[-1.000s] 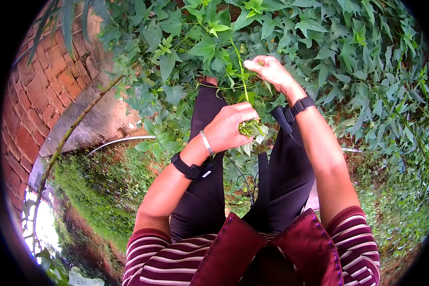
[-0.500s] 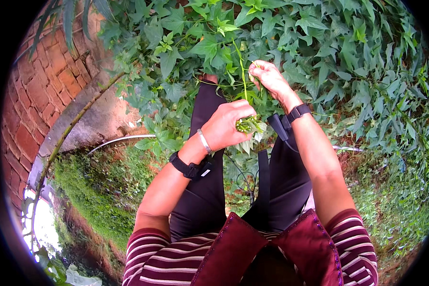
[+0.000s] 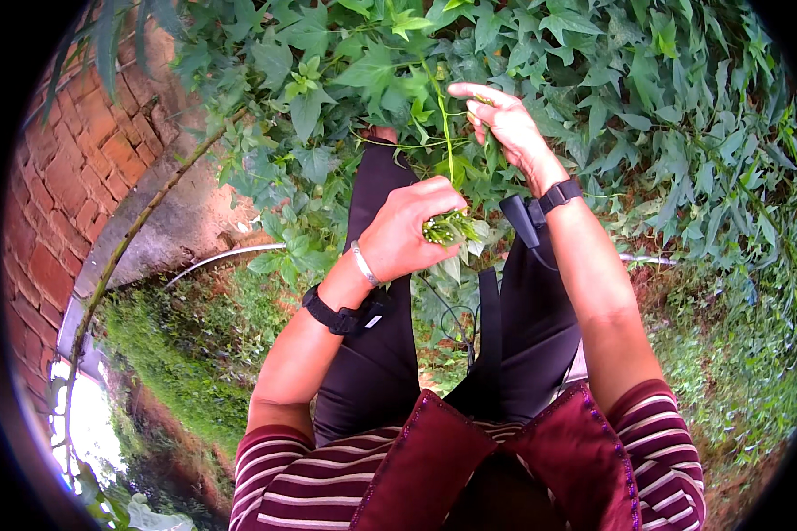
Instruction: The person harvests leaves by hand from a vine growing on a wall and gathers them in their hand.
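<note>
My left hand [image 3: 407,226] is closed around a bunch of green leafy stems [image 3: 450,228], cut ends facing right. A long yellow-green vine stem [image 3: 444,124] rises from this hand into the leaves ahead; whether the fingers grip it too is hidden. My right hand [image 3: 509,128], up and to the right, has its index finger stretched out toward that stem. A small green shoot [image 3: 484,100] shows between its thumb and fingers, partly hidden. Both hands are over dense vine leaves [image 3: 372,71].
Thick foliage [image 3: 682,133] spreads ahead and to the right. At left are a brick surface [image 3: 71,177], a concrete edge [image 3: 150,239] and a long slanting bare branch [image 3: 142,221]. A thin pale pipe [image 3: 230,253] lies by my left leg. Low grass [image 3: 177,354] grows behind it.
My right hand has moved slightly up, and its pinched fingers have loosened, the index finger now stretched out. My left hand has shifted a little left with the bunch and turned slightly.
</note>
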Demonstrator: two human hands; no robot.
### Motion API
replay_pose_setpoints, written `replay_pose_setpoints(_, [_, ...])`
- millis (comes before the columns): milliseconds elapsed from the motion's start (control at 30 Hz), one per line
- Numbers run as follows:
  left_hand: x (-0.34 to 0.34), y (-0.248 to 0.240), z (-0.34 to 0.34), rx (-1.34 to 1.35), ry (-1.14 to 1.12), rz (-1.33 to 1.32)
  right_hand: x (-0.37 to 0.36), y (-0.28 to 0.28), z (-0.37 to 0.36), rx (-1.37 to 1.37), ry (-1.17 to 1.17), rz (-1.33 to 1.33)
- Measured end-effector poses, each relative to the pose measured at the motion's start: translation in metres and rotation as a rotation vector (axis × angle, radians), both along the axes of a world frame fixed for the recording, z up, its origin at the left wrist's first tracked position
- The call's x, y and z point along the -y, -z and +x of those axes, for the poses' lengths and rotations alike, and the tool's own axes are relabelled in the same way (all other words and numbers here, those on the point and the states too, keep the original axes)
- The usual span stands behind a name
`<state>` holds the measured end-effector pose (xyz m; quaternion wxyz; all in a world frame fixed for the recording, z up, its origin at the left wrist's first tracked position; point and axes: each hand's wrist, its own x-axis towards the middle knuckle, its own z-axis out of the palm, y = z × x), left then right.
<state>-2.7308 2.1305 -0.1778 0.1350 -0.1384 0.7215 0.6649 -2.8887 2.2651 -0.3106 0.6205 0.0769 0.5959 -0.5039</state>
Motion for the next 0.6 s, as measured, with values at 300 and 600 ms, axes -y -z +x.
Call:
replay_pose_setpoints(300, [0.002, 0.001, -0.004, 0.019, -0.030, -0.010, -0.017, -0.029, 0.008, 0.265, -0.267, -0.153])
replay_pose_setpoints(600, [0.006, 0.001, -0.002, 0.005, -0.057, 0.008, -0.009, -0.038, 0.023, 0.360, 0.222, 0.001])
